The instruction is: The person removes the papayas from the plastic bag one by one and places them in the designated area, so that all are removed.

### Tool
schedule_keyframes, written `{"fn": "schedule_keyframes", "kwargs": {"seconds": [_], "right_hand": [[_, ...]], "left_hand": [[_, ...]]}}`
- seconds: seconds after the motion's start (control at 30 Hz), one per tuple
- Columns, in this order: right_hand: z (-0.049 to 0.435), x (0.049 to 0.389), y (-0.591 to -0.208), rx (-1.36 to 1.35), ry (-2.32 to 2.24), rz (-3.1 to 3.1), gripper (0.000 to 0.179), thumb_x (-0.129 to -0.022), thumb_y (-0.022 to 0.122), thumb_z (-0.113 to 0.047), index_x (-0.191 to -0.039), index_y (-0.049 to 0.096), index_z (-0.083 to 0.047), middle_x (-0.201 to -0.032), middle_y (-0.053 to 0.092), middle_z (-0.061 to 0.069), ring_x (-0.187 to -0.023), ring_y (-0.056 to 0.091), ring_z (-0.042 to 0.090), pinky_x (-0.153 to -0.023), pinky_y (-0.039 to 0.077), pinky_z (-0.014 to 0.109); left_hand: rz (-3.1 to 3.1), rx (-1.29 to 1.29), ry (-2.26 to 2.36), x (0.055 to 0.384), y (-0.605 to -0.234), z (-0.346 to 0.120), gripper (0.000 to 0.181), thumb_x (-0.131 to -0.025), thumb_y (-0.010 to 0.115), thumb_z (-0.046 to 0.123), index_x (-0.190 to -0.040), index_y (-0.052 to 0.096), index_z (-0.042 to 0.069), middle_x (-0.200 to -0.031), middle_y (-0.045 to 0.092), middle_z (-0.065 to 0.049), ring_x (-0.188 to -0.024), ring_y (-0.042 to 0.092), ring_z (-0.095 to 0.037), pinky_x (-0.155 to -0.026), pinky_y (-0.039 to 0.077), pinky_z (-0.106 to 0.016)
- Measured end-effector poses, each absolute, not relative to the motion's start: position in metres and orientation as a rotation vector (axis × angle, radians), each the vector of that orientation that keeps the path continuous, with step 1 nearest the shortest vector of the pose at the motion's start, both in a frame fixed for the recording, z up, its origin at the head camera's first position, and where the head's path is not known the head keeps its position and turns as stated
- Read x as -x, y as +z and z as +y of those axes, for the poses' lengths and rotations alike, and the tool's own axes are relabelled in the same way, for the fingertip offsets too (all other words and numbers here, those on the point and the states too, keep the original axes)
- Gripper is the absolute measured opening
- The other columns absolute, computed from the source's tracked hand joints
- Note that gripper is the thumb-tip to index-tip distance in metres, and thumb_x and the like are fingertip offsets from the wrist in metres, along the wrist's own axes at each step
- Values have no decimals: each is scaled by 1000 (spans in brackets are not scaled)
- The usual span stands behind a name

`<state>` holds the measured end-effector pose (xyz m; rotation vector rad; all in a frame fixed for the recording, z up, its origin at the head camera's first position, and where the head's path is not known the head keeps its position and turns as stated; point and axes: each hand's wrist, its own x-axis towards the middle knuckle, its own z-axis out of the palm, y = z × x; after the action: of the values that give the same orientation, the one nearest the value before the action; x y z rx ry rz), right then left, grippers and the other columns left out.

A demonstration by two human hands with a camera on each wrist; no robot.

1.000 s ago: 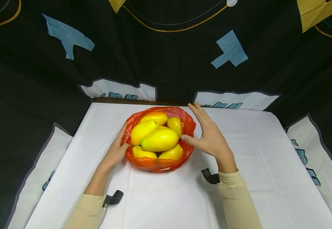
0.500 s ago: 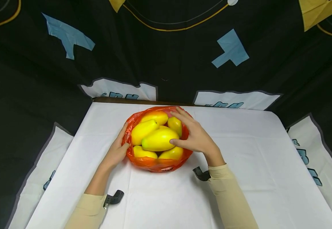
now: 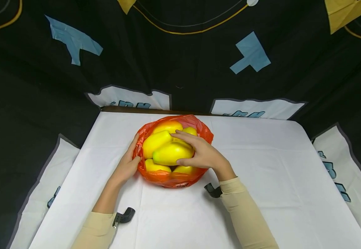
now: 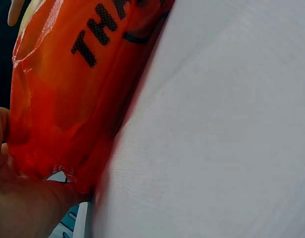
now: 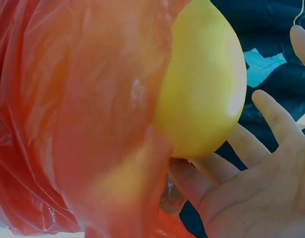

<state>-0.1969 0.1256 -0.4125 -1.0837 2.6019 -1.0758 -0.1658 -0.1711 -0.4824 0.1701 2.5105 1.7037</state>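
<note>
My right hand (image 3: 202, 154), spread, straddles the red bag's (image 3: 168, 182) uppermost yellow fruit (image 3: 169, 153), apparently for grasping; next probably calls for closing.

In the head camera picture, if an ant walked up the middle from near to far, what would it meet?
White tablecloth, front of the red bag, big yellow fruit on top, yellow fruit at the back, brown table edge, black hanging cloth.

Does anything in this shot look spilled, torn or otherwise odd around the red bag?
Nothing stands out. The yellow fruits sit inside the red bag, with none seen spilled. The left hand rests at its side; the right hand is at the fruits. The bag's underside is hidden.
</note>
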Motion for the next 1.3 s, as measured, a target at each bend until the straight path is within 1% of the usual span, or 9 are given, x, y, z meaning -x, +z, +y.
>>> {"fn": "schedule_keyframes", "kwargs": {"seconds": [0.07,0.2,0.33,0.43,0.7,0.83,0.97,1.1,1.3], "right_hand": [[125,196,-413,1064,-1041,2612,78,-80,73,-52,-148,42,-32,-152,36,-12,-139,31,14,-107,35,49],[121,194,-415,1048,-1004,2617,79,-78,75,-51,-147,42,-34,-148,38,-17,-135,35,12,-105,39,46],[115,192,-419,1066,-971,2610,81,-76,78,-51,-147,42,-37,-149,37,-18,-135,35,11,-104,41,46],[110,191,-423,1094,-949,2599,82,-76,79,-49,-148,40,-38,-151,35,-18,-138,33,11,-106,38,47],[108,189,-426,1180,-852,2655,84,-80,81,-30,-150,36,-38,-150,36,-19,-135,37,9,-108,37,41],[111,188,-424,1186,-866,2645,83,-81,80,-27,-151,35,-35,-151,35,-18,-134,39,10,-106,39,41],[117,185,-420,1144,-949,2631,81,-82,79,-28,-150,36,-37,-150,37,-17,-132,39,11,-104,41,42],[126,184,-413,1133,-1034,2643,77,-82,79,-29,-148,39,-39,-147,40,-17,-131,39,11,-104,41,42],[141,182,-400,1155,-1089,2655,67,-87,73,-35,-146,43,-39,-149,39,-12,-135,35,14,-104,41,48]], "left_hand": [[2531,-171,1689,169,-490,-173,80,-95,40,3,-156,5,41,-161,7,15,-147,6,-17,-116,13,-54],[2547,-183,1685,171,-495,-173,81,-95,40,4,-154,5,46,-160,6,18,-147,6,-15,-116,13,-53],[2539,-184,1690,170,-494,-171,80,-95,40,4,-154,5,45,-160,6,19,-147,6,-14,-116,12,-52],[2542,-182,1684,168,-494,-170,80,-95,40,4,-154,5,44,-160,6,19,-147,6,-15,-116,12,-52],[2550,-198,1677,168,-495,-169,81,-94,40,3,-155,4,43,-160,6,18,-147,6,-15,-117,12,-52],[2551,-201,1675,169,-496,-170,80,-95,40,3,-155,4,41,-161,5,16,-147,5,-16,-117,11,-52],[2545,-210,1684,169,-496,-171,80,-95,39,2,-156,4,40,-161,5,14,-147,4,-17,-116,9,-53],[2546,-212,1678,169,-496,-172,80,-95,40,3,-155,3,42,-161,4,16,-147,4,-16,-117,9,-53],[2548,-233,1689,171,-496,-174,80,-96,39,3,-155,4,42,-161,4,15,-147,4,-17,-116,9,-54]]}}
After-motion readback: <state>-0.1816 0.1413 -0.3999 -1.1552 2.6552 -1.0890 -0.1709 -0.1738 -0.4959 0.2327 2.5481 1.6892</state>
